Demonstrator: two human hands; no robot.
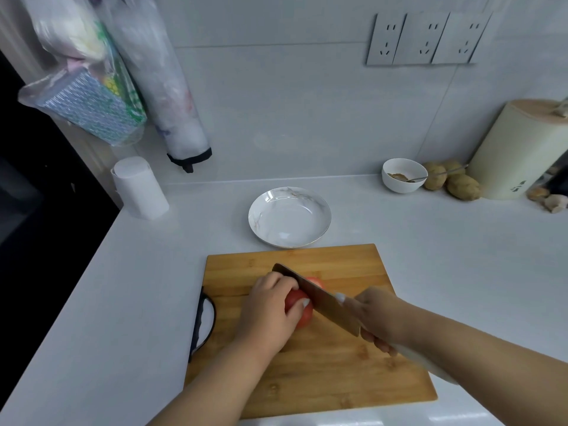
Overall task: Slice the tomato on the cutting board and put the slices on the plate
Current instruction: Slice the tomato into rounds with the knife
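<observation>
Tomato [299, 309] sits on the cutting board [307, 379], under my left hand [267, 305]. My left fingers curl down over its top and far side, thumb [299, 304] pressed on the near red skin, so I'm gripping it in place. Part of the tomato [316, 281] shows on the other side of the blade, right of my left fingertips; can't tell if it's cut through.

Knife [316, 298] runs diagonally between my two hands, blade touching the tomato just right of my left fingers, tip poking past my knuckles toward the far left. My right hand [379, 318] is wrapped tight around the white handle [430, 364], index finger [344, 299] stretched forward along the blade's spine, the rest curled under the grip.

Plate [289, 238] is beyond my left fingers, just past the board's far edge, nothing in it.

Further out: a white paper roll [140, 187] far left of my left hand, a small white bowl [402, 176] with a spoon [439, 173] far beyond my right hand, potatoes [461, 186] beside it, and a cream canister [516, 152] at the right. Black handle [204, 324] sticks out at the board's left edge, left of my left wrist. Countertop [107, 302] is white.
</observation>
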